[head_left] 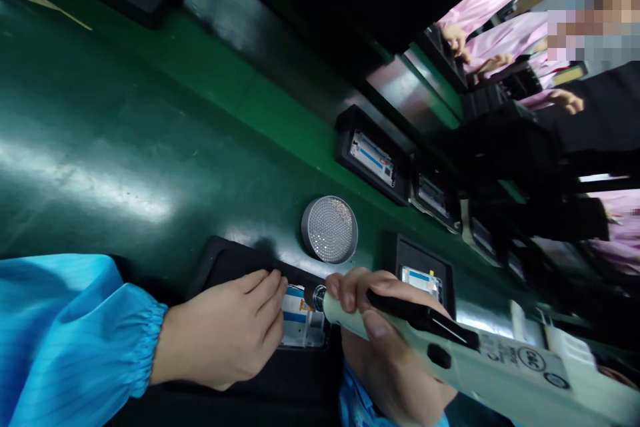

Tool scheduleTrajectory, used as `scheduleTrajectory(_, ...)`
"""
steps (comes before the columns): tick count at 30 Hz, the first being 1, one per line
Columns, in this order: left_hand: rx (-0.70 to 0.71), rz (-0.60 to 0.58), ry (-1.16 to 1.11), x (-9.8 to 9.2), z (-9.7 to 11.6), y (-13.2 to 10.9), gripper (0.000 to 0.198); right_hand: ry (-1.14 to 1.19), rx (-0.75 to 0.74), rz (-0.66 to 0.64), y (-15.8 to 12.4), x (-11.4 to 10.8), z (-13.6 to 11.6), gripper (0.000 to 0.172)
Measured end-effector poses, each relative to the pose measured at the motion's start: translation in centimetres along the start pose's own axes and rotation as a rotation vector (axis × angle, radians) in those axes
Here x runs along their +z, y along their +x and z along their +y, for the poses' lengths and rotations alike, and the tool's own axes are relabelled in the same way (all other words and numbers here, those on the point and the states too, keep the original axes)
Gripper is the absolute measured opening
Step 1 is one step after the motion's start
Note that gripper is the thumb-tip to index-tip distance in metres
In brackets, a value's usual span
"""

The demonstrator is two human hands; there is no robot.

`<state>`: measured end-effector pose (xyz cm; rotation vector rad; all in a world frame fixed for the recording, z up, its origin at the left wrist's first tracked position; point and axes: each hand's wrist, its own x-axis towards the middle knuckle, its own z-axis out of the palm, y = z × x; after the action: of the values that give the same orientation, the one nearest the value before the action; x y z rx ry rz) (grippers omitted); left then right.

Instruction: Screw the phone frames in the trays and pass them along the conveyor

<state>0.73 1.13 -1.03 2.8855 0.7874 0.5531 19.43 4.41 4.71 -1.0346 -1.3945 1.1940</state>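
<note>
Phone housing (303, 323) beside electric screwdriver (425, 340)

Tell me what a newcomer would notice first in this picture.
A cream electric screwdriver stands out at lower right, held in the right hand with its tip at an open phone, and the left hand is at the phone's edge. Above them, a round perforated metal dish sits on the green conveyor belt. Co-workers in pink smocks appear upper right.

Round perforated metal tin (329, 229) on green conveyor belt (110, 113); black fixtures (345, 147) holding phones (373, 155) along far edge; co-workers in pink smocks (493, 30) beyond.
</note>
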Motion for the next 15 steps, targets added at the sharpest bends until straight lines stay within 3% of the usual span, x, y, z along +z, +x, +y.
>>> scheduleTrajectory(8,0.001,-0.014,0.017,0.03,0.0,0.14,0.047,-0.001,-0.008,-0.008,-0.05,0.11,0.34,0.013)
scheduleTrajectory(15,-0.075,0.051,-0.023,0.02,0.05,0.38,0.045,0.011,-0.012,-0.012,0.01,0.23,0.55,0.011)
